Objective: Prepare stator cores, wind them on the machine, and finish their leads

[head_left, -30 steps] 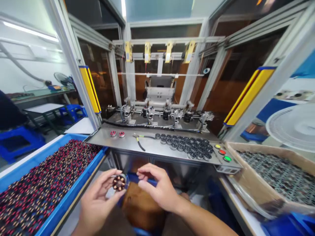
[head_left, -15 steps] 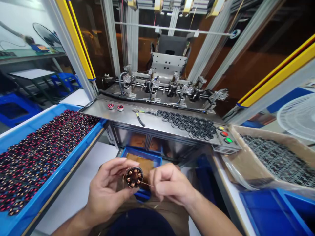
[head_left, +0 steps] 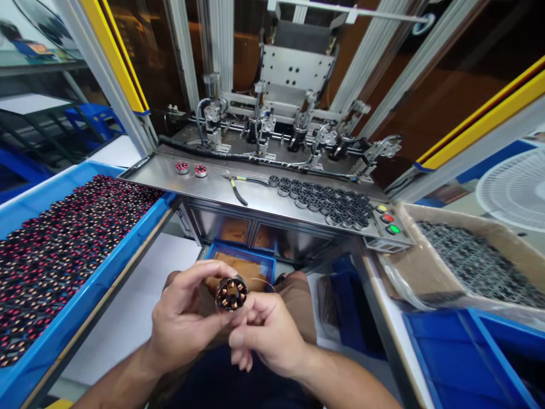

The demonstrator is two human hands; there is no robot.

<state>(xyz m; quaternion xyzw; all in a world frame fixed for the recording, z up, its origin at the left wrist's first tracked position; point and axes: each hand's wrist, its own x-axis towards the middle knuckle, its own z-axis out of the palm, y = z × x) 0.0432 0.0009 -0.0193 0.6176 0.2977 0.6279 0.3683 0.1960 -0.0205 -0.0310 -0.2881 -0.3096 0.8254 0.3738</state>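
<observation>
My left hand (head_left: 181, 324) pinches a small round stator with copper windings (head_left: 231, 293), held face-up over my lap. My right hand (head_left: 261, 332) is closed right beside and under it, its fingertips touching the stator's lower edge; a thin copper wire loops from the stator toward the right. Below the hands sits a small blue bin (head_left: 239, 262) with brown material in it.
A long blue tray (head_left: 106, 258) full of wound stators lies at the left. A steel shelf (head_left: 255, 196) carries two red stators, pliers, several black cores and coloured buttons (head_left: 386, 218). A cardboard box of black cores (head_left: 468, 264) is at the right; a winding machine stands behind.
The view has tilted down. My right hand moved left and closed in against the stator, which my left hand kept holding.
</observation>
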